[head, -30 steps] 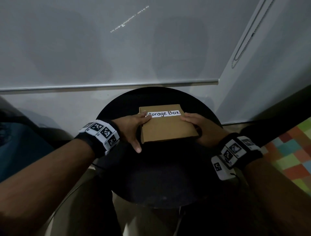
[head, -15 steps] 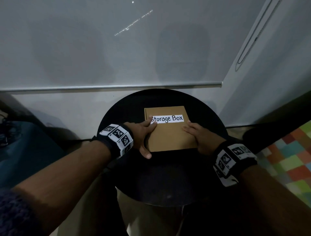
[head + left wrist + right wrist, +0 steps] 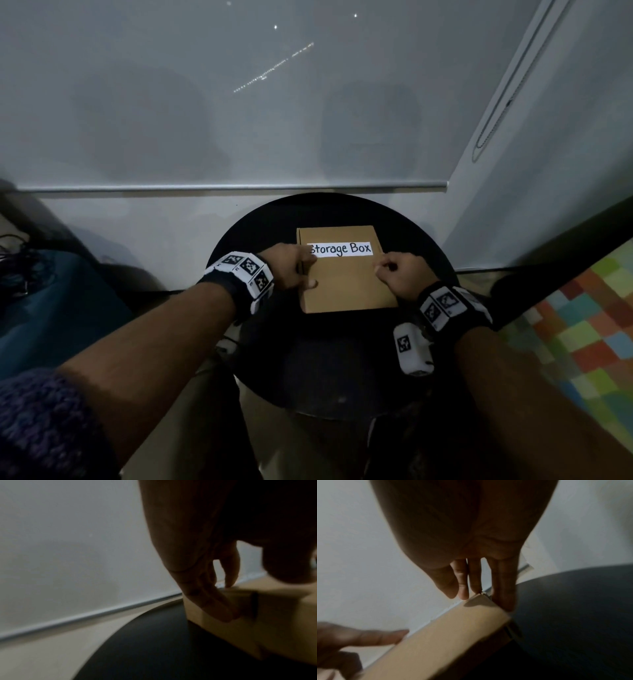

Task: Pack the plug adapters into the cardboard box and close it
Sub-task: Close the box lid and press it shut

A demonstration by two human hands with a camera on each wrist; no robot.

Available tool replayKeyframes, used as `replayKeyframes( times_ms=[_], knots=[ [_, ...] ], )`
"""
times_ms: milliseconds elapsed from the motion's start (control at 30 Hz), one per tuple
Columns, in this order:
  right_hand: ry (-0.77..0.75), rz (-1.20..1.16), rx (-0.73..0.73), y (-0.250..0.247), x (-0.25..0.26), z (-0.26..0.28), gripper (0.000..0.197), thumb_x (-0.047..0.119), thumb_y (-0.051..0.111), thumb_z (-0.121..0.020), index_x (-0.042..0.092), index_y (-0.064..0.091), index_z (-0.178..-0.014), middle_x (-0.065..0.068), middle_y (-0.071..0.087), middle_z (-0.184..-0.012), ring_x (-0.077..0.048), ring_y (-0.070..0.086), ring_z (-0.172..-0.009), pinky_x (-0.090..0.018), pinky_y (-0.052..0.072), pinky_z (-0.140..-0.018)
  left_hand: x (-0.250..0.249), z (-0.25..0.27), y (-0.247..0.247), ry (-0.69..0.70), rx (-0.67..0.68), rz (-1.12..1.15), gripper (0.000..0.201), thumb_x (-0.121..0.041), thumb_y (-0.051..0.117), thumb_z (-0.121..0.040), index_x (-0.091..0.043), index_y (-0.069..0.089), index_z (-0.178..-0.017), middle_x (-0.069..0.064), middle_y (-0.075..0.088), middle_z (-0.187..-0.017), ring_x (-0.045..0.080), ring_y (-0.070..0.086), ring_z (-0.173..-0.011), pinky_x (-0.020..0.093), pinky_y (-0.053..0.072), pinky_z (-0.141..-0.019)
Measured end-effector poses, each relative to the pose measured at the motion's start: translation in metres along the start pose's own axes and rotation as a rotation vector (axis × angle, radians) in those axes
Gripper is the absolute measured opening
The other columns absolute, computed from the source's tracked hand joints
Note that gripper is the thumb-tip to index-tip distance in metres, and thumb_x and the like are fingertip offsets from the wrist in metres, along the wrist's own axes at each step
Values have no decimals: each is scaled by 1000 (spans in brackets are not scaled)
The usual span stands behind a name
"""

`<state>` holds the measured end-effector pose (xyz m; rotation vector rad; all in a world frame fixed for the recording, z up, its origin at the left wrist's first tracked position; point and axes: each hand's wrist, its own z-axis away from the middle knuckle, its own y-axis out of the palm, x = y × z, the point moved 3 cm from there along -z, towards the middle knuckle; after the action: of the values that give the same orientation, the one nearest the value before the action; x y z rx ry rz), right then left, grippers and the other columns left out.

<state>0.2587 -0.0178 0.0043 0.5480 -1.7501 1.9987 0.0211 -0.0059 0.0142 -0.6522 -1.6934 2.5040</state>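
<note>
A closed brown cardboard box (image 3: 346,287) with a white "Storage Box" label (image 3: 342,249) lies flat on the round black table (image 3: 325,370). My left hand (image 3: 291,270) holds its left edge, thumb on the lid by the label and fingers (image 3: 214,601) down the side wall of the box (image 3: 283,615). My right hand (image 3: 400,277) is at the right edge. There its straight fingers (image 3: 505,595) point down and straddle the far corner of the box (image 3: 436,635), some on the lid, some along the side. No plug adapters are visible.
A grey roller blind and wall stand close behind the table. A blue object (image 3: 51,308) sits low on the left, and a floor mat of coloured squares (image 3: 582,325) lies on the right. The table's near half (image 3: 325,394) holds nothing but shadow.
The box has turned from slightly skewed to square with me. My left fingers drew in from a spread along its side, and my right hand rose onto its fingertips at the right edge.
</note>
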Motion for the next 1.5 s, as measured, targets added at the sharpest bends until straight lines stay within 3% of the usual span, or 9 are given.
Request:
replayKeyframes(
  times_ms=[100,300,567,700,800,900,1067,1300,1500],
  knots=[
    [0,-46,-16,0,-2,0,28,19,60,-91,9,65,-116,-11,66,-120,-26,60,-110,-19,38,-85,-4,2,-3,-58,-66,108,59,-39,69,-86,-24,51,-139,6,58,-132,23,54,-119,28,42,-96],
    [-80,-26,-12,7,-10,2,32,5,60,-87,4,62,-119,-12,58,-131,-26,55,-121,-18,34,-98,-2,6,11,-90,-111,242,54,-19,76,-81,-20,57,-131,4,59,-128,19,58,-112,19,41,-84],
    [-84,-45,-8,12,-15,4,35,1,59,-86,7,61,-121,-9,54,-136,-24,54,-123,-17,33,-96,6,1,20,-84,-168,301,53,-16,83,-73,-20,63,-122,-1,53,-136,17,53,-120,24,38,-101],
    [-81,-93,-29,11,-17,6,34,0,62,-84,6,63,-118,-9,56,-134,-23,54,-123,-15,32,-95,6,1,24,-83,-239,336,45,-14,83,-71,-18,62,-111,-1,52,-125,18,53,-113,21,40,-93],
    [-106,-109,-39,12,-17,7,34,0,63,-84,4,62,-117,-9,55,-135,-22,53,-124,-13,30,-94,4,2,26,-50,-182,298,62,-19,86,-68,-14,54,-121,-1,42,-130,18,49,-115,19,37,-91],
    [-110,-123,-55,15,-19,6,35,-1,62,-84,5,60,-118,-9,54,-135,-22,52,-124,-15,30,-95,2,4,27,-12,-55,204,86,-29,91,-59,-12,43,-129,-2,33,-133,19,46,-117,29,42,-97],
    [-85,-117,-66,20,-18,6,44,-3,62,-83,12,57,-125,-5,52,-134,-22,54,-118,-21,36,-94,-1,3,26,5,-47,186,105,-29,93,-53,-14,35,-138,-5,29,-133,22,47,-120,40,45,-100],
    [-84,161,133,9,-12,-3,56,20,73,-79,19,53,-132,0,49,-132,-21,52,-118,-27,37,-101,3,3,25,51,-31,166,104,-35,94,-49,-13,36,-132,-12,23,-115,16,46,-110,36,46,-95],
    [-109,274,186,8,-5,-5,74,35,79,-72,18,47,-136,1,45,-132,-20,48,-123,-31,40,-104,-7,9,33,-23,-30,143,106,-36,93,-54,-7,30,-134,-1,17,-138,24,46,-119,42,45,-99]
  ],
)
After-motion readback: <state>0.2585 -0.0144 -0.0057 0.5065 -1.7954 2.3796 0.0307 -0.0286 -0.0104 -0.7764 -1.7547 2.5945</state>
